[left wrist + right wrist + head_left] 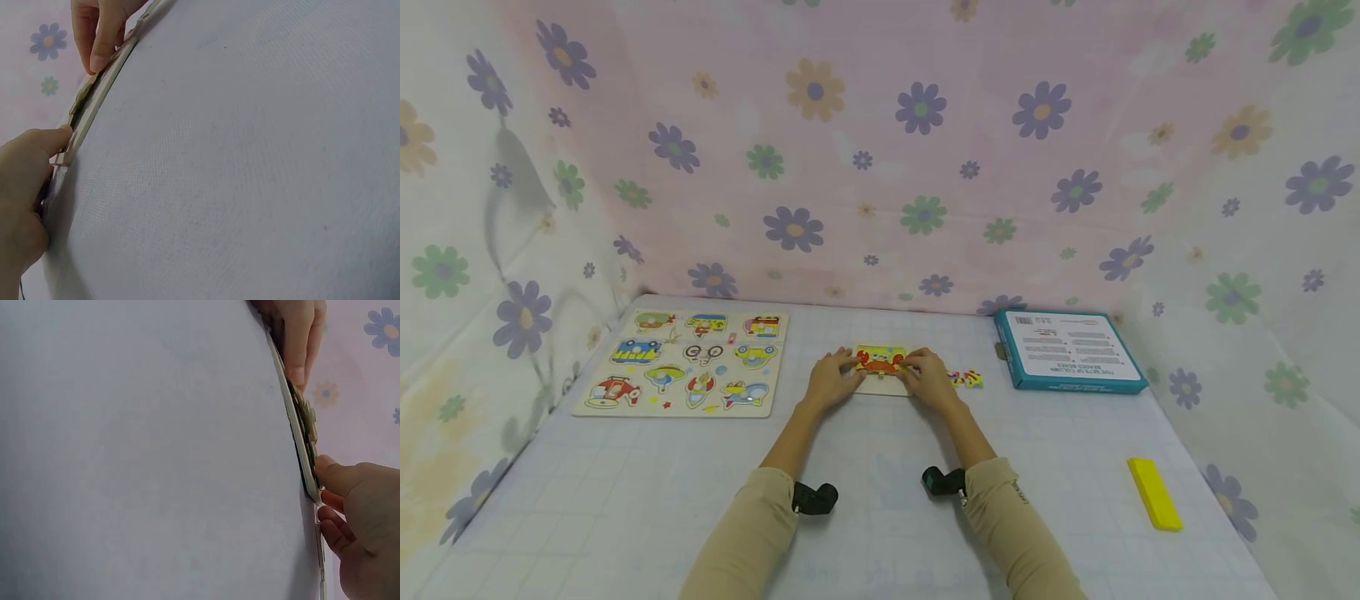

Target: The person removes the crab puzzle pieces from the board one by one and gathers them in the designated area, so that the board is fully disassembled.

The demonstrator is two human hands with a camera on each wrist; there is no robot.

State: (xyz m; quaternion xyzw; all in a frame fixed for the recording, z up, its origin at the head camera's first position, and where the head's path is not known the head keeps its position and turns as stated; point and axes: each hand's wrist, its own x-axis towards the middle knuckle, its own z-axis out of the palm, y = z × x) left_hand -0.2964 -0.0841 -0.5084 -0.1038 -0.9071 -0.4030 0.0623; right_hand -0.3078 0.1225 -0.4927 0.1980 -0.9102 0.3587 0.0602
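A small jigsaw puzzle with a red crab on yellow lies over a pale wooden puzzle board at the middle of the table. At its left end, my left hand pinches the crab puzzle between thumb and fingers. My right hand grips the opposite end the same way. Seen edge-on in the right wrist view, the puzzle pieces stand slightly raised and uneven above the board. Just beyond the right hand lie colourful striped puzzle pieces, partly covered by that hand.
To the left lies a large wooden peg puzzle with vehicle pictures. A teal box with a white printed label sits at the back right. Nearer the right edge is a yellow block. Flowered cloth walls the table's back and sides.
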